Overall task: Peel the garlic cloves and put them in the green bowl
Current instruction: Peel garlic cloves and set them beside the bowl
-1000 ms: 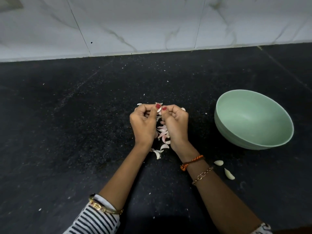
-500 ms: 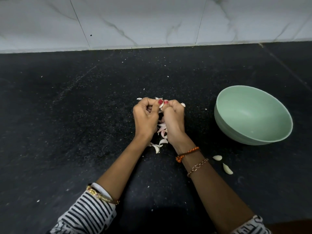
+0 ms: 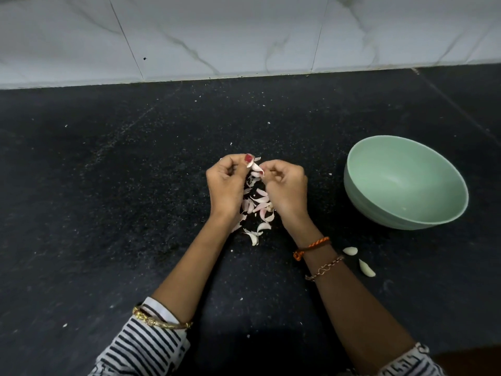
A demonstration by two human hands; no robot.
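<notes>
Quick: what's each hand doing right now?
Left hand: closed, pinching the garlic clove.
Right hand: closed, pinching the same clove's skin.

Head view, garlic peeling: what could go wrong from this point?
1. Both hands, left and right, pinch one garlic clove above the pile of skins; if it slips, it could drop among them and be hard to find.
2. Two peeled cloves lie on the counter beside the right forearm, and the green bowl looks empty; the arm may knock them, or they may be forgotten.
</notes>
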